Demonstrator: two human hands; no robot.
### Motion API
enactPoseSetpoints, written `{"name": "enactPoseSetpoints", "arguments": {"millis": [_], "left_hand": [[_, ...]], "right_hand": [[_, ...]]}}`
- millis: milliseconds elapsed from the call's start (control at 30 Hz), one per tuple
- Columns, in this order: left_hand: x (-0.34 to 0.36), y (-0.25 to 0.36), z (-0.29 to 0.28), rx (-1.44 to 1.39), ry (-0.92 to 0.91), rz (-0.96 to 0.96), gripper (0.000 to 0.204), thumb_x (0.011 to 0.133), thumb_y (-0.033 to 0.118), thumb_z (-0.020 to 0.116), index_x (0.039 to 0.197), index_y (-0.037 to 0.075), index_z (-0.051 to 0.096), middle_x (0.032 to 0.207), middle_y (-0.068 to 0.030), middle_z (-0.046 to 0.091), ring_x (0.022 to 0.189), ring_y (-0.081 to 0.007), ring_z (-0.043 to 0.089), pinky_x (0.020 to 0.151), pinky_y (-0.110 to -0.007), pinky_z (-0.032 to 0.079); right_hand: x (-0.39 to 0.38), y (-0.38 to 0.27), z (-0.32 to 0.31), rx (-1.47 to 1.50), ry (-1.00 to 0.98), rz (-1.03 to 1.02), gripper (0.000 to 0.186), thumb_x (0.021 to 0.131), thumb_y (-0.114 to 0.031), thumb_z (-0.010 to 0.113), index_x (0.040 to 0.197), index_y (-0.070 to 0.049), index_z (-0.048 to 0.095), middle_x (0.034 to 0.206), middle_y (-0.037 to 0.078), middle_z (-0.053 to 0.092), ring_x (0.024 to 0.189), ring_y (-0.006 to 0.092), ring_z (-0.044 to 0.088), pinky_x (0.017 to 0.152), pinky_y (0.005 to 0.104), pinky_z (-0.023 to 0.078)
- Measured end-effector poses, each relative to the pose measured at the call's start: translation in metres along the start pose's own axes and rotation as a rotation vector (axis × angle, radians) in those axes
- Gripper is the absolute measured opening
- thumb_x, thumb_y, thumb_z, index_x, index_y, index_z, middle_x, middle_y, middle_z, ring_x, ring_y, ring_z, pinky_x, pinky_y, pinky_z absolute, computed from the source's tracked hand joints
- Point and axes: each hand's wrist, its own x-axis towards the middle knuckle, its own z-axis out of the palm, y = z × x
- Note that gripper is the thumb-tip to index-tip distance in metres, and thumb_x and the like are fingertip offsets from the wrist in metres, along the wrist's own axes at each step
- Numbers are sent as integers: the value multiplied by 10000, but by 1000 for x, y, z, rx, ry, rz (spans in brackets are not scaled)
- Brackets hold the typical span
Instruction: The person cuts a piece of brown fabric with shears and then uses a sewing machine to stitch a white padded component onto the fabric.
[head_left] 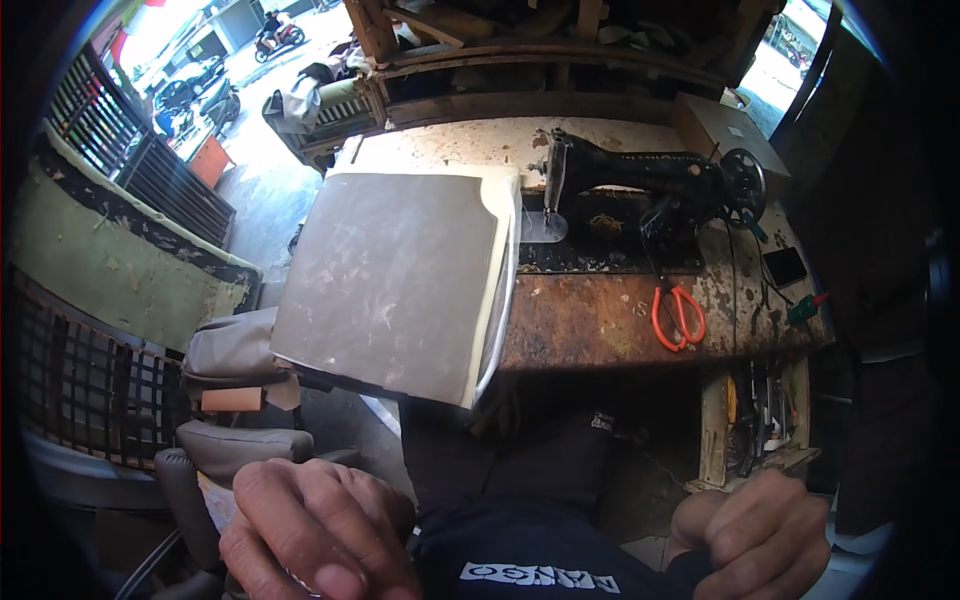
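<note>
My left hand [320,525] is raised at the lower left with its fingers curled in. A thin pale sliver shows under its fingers, too small to name. At the lower right my right hand [760,535] is closed in a fist, its palm side hidden. Both hands are well apart and off the table. Beyond them a flat grey-brown upholstery panel [385,280] with cream foam along its edge lies on the left of the worktable [590,325], overhanging the front edge. Its right side reaches the needle area of a black sewing machine [640,180].
Orange-handled scissors [678,315], a dark phone-like slab [784,267] and a small green bottle [806,308] lie right of the panel. A cardboard box [725,130] stands behind the machine. Grey padded pieces [240,450] are stacked at left. Outside, a person rides a red motorbike [280,40].
</note>
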Motion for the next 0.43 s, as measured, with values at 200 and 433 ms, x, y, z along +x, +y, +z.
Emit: {"name": "enactPoseSetpoints", "arguments": {"millis": [200,433], "left_hand": [[-2,-18,-22,198,268,1,118,994,60,643,1099,95,603,1091,-140,551,703,-190,608,471,-214,516],[-27,-29,-74,-93,308,-179,296,984,85,652,1262,40,560,1188,-172,573,827,-215,637,538,-217,550]], "right_hand": [[-3,9,-3,-20,-54,-13,210,759,13,726,963,28,775,614,11,518,454,88,362,385,246,246],[-56,116,-57,-935,375,861,350,1015,-332,643,1272,-100,699,1053,108,725,939,327,678,866,375,516]]}}
